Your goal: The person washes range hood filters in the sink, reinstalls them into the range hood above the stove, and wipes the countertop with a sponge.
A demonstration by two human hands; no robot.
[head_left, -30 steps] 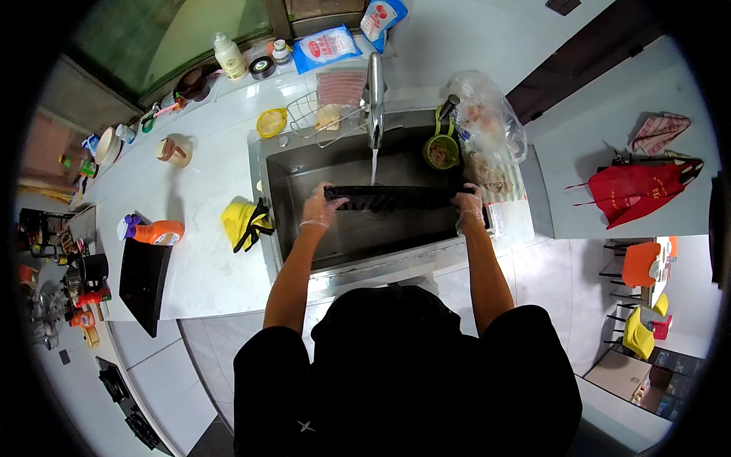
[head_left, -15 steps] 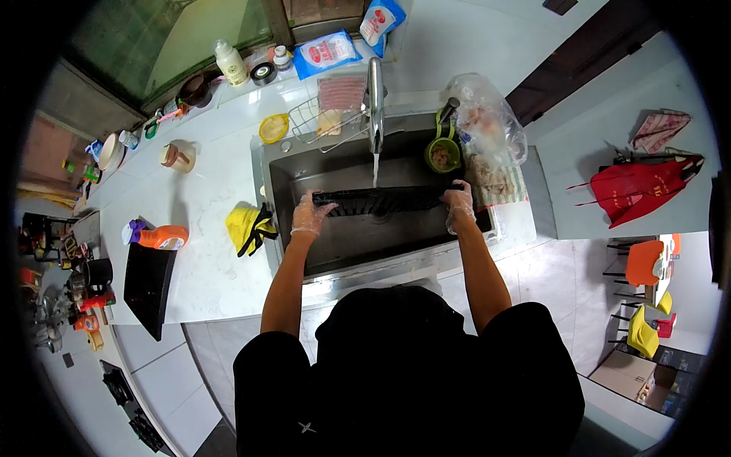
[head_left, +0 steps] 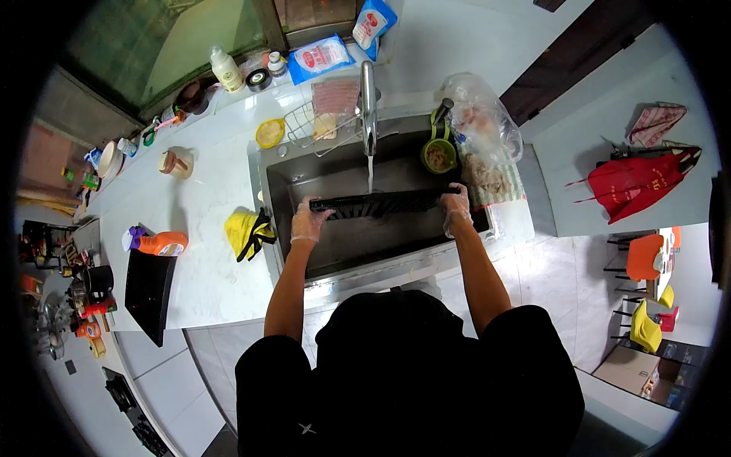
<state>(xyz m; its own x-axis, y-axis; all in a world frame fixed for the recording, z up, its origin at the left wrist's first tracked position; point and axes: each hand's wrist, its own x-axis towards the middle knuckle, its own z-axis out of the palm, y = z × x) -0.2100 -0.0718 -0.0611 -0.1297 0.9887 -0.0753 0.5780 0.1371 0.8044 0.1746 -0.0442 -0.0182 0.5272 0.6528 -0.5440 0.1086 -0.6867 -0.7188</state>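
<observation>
Over the sink (head_left: 335,263), I hold a long black slatted panel (head_left: 377,204) almost edge-on to my view. My left hand (head_left: 308,222), in a clear plastic glove, is closed around its left end. At the right end, my right hand (head_left: 456,208) grips it, gloved the same way. Water runs from the faucet (head_left: 368,110) in a thin stream toward the panel's far edge. The panel's underside is mostly hidden.
A green strainer (head_left: 438,156) with food bits sits at the sink's back right, beside a plastic bag (head_left: 487,118). On the left counter lie a yellow cloth (head_left: 247,234), an orange spray bottle (head_left: 161,244) and another black panel (head_left: 148,293). A wire rack (head_left: 304,126) stands behind the sink.
The panel has come slightly toward me, away from the faucet, and its left end sits a little lower. Both hands keep their grip. The whole view has shifted slightly.
</observation>
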